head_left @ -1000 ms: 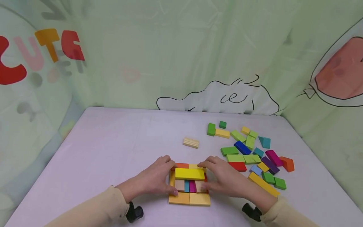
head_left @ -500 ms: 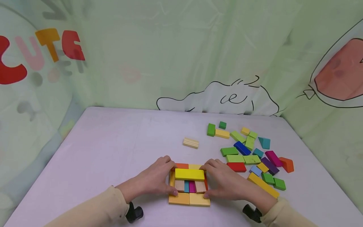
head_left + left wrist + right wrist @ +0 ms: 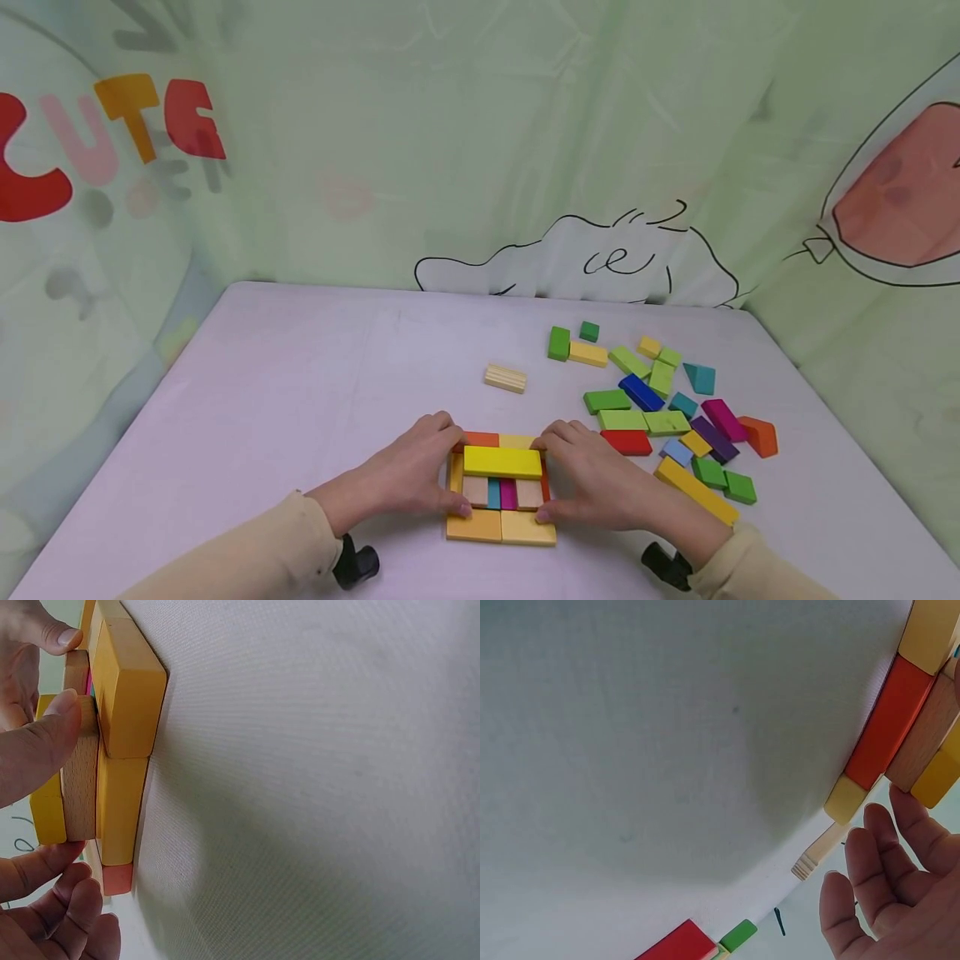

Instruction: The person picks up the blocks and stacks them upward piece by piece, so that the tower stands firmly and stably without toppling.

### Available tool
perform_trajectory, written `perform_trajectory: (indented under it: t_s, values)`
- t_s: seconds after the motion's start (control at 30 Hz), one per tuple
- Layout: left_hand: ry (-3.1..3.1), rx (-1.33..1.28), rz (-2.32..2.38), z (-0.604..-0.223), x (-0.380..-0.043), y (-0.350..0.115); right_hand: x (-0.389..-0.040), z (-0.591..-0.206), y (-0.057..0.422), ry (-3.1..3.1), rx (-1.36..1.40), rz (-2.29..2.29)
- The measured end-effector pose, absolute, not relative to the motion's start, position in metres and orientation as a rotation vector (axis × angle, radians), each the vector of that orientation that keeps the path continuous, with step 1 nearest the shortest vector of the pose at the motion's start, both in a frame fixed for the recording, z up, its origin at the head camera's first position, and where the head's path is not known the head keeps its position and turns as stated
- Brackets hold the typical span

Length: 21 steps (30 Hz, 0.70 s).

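Note:
A low stack of wooden blocks stands between both hands. Its base has two orange-yellow blocks [image 3: 474, 525] in front and a red block [image 3: 889, 720] along the right. On top lie two plain wooden blocks, a left one [image 3: 476, 490] and a right one [image 3: 529, 493], bridged by a bright yellow block [image 3: 501, 461]. My left hand [image 3: 408, 471] pinches the left plain block between thumb and index finger, at its front and back ends. My right hand [image 3: 596, 477] pinches the right plain block the same way. Teal and magenta blocks [image 3: 508, 493] show between them.
Many loose coloured blocks spread over the right of the table [image 3: 300, 375], among them a red block [image 3: 626, 442] close to my right hand. A ridged plain wooden block [image 3: 506, 377] lies behind the stack. A printed curtain [image 3: 337, 167] hangs behind the table.
My right thumb has moved from over the right plain block toward me, to its front end. That block was slightly askew and is now straight. The left hand has stayed in place.

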<state>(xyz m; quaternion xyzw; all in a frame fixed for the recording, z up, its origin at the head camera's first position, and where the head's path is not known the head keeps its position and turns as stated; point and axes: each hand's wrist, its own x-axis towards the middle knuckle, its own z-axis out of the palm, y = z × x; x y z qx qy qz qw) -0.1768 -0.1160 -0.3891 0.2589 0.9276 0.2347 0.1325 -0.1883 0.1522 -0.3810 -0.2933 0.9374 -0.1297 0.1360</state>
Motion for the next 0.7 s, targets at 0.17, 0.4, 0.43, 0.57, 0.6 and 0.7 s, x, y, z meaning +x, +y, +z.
perform_trajectory:
  t_s: [0.17, 0.4, 0.43, 0.57, 0.6, 0.7]
  values:
    - [2.694, 0.756, 0.684, -0.3894, -0.1769, -0.1162, -0.1879, -0.3814, 0.1525, 2.728, -0.862, -0.361]
    - [2.694, 0.754, 0.683, -0.3895, -0.1770, -0.1161, -0.1877, -0.3814, 0.1524, 2.734, -0.859, -0.359]
    - [2.693, 0.753, 0.682, -0.3894, -0.1769, -0.1160, -0.1877, -0.3815, 0.1524, 2.735, -0.859, -0.357]
    - [2.690, 0.748, 0.681, -0.3888, -0.1766, -0.1157, -0.1876, -0.3820, 0.1527, 2.738, -0.859, -0.356]
    - [2.691, 0.748, 0.680, -0.3888, -0.1766, -0.1156, -0.1876, -0.3821, 0.1527, 2.738, -0.859, -0.355]
    - [2.692, 0.752, 0.680, -0.3891, -0.1769, -0.1155, -0.1873, -0.3822, 0.1528, 2.734, -0.852, -0.357]
